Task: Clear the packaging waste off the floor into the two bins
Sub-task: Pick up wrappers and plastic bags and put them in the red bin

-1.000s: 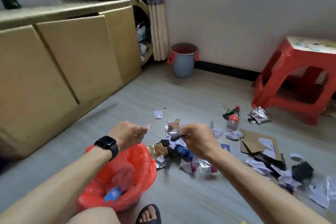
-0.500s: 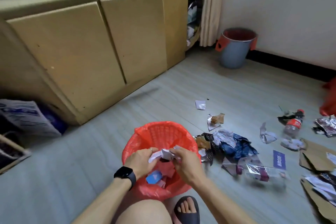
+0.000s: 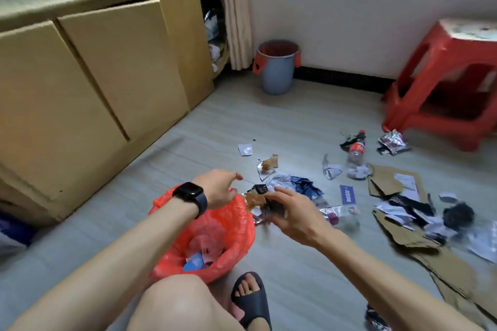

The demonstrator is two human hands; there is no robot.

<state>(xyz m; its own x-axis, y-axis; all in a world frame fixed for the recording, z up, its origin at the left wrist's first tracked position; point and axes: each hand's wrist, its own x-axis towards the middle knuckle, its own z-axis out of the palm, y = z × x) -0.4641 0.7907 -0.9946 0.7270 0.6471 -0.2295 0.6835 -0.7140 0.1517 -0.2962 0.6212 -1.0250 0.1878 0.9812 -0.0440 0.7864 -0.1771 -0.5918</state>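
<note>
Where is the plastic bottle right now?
Head view: the bottle lies on the floor at right, beside the cardboard's far corner, in front of the red stool.

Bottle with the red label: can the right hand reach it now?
Probably yes, with a stretch: the bottle lies uncovered on open floor beyond the right hand, which already grips a dark wrapper.

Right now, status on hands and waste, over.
Left hand over red bin rim, grip hidden. Right hand on dark wrapper beside it, grip blurred. Bottle, cardboard, scraps on floor. Nothing blocking.
</note>
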